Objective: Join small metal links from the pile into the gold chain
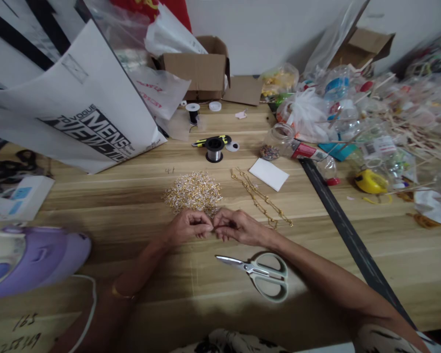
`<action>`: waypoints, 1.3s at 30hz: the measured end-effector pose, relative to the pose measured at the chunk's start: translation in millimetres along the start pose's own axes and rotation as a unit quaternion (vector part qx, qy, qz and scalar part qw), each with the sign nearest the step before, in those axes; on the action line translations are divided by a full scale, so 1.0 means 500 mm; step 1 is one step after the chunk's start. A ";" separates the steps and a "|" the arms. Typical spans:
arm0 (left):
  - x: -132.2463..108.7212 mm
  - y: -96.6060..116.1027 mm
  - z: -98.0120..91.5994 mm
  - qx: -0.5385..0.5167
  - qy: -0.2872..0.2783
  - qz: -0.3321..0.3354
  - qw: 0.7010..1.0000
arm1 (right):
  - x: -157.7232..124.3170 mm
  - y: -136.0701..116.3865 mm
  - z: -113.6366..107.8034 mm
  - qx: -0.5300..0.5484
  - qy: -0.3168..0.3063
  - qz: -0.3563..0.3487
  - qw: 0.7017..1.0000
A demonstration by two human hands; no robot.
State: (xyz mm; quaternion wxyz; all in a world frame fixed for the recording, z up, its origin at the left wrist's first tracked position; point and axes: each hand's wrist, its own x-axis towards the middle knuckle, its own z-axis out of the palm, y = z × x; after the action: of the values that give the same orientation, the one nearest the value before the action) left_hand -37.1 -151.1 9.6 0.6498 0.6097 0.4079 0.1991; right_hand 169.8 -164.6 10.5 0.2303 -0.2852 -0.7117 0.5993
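My left hand [191, 225] and my right hand [238, 226] meet at the fingertips over the wooden table. Both are closed in a pinch, and whatever sits between the fingers is too small to make out. Just beyond them lies a pile of small gold and clear beaded pieces [194, 190], its near edge partly hidden by my hands. A gold chain [257, 194] is laid out in strands to the right of the pile. Closer to me, below my right hand, a pair of scissors with pale handles [268, 275] rests with its blades pointing left.
Behind the pile stand a spool of wire [214, 151] and a yellow-black cutter [202, 142]. A white card [269, 174] and a bead jar [274, 144] are farther right. A purple iron [47, 257] and a large paper bag [95, 108] occupy the left. Plastic-wrapped clutter fills the right.
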 end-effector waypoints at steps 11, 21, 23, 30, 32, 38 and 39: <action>0.003 -0.003 0.010 -0.011 0.072 0.013 0.997 | 0.000 0.006 0.002 -0.024 0.037 -0.015 0.999; 0.007 -0.020 0.016 -0.011 0.075 0.034 0.997 | -0.002 0.008 0.001 -0.090 0.050 -0.025 0.994; 0.007 -0.020 0.017 -0.009 0.079 0.035 0.996 | -0.002 0.007 0.001 -0.095 0.044 -0.027 0.994; 0.004 -0.012 0.021 0.000 0.078 0.042 0.996 | -0.002 -0.003 0.004 -0.117 0.037 -0.028 0.992; 0.003 -0.009 0.022 0.003 0.075 0.045 0.996 | -0.003 -0.005 0.004 -0.118 0.037 -0.030 0.992; 0.000 -0.005 0.022 0.010 0.078 0.050 0.996 | -0.003 0.001 0.003 -0.129 0.043 -0.036 0.990; 0.000 -0.005 0.022 0.013 0.079 0.050 0.996 | -0.003 0.002 0.003 -0.127 0.044 -0.035 0.990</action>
State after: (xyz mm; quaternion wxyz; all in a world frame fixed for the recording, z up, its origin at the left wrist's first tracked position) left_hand -29.3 -158.5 6.4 0.5967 0.6204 0.4296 0.2731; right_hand 170.0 -166.5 9.5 0.2440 -0.3127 -0.7810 0.4824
